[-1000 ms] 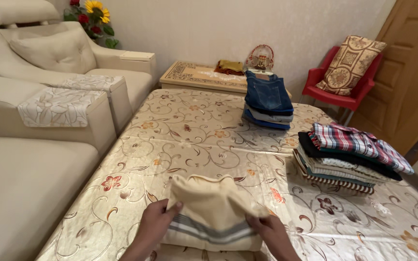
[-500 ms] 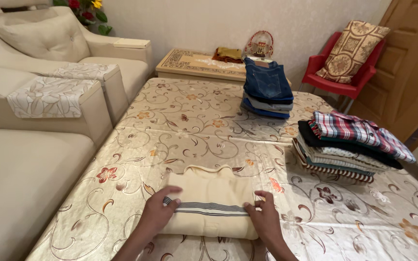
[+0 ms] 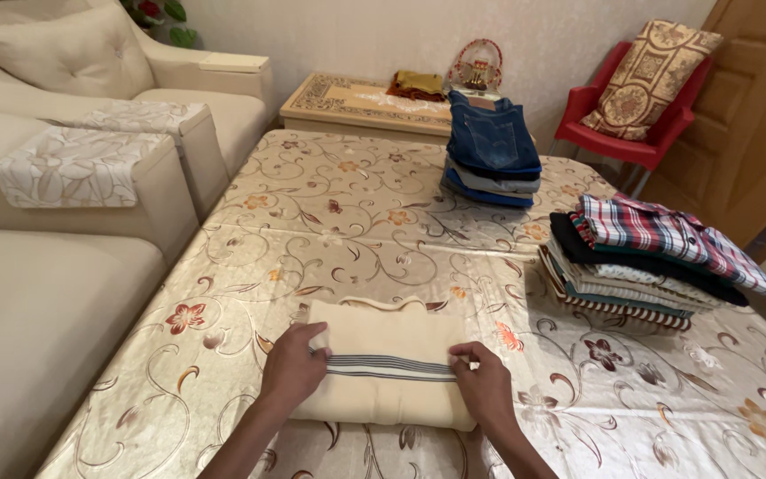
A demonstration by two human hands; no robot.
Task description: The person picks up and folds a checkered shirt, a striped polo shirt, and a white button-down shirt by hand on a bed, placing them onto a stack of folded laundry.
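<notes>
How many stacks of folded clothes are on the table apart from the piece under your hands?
2. The jeans stack sits at the table's far edge; the shirt stack topped with plaid sits at the right edge. Both hands rest on the cream folded garment.

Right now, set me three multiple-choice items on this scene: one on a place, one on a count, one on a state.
1. Where is the stack of jeans?
A. far end of the table
B. on the sofa
C. on the red chair

2. How many clothes stacks stand beyond the cream garment?
A. one
B. two
C. four

3. How does the cream garment lie?
A. spread out flat
B. crumpled
C. folded, under both hands

Answers:
1 A, it sits near the far edge.
2 B, the jeans and the shirt stack.
3 C, the left hand and right hand press its ends.
</notes>
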